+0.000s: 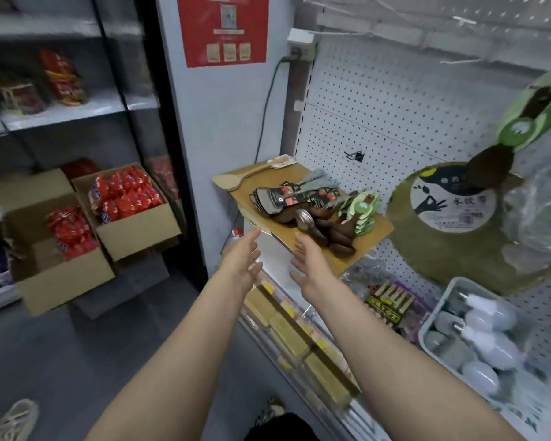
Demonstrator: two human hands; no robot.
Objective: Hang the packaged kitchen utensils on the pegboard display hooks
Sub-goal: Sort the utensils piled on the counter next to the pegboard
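White pegboard (395, 122) backed a small wooden shelf (357, 249) where the packaged utensils (312, 208) lay heaped, dark spoons beside green-carded ones, with a black hook (354, 155) just above. Both hands reached toward the shelf's front edge, the left hand (240, 257) and right hand (309, 265) empty with fingers straight, touching nothing.

Single head-mounted wide-angle view, aimed forward and downward at close range. It faces the pegboard (379, 122) and the wooden shelf (357, 249) at right; both forearms extend from the bottom edge.
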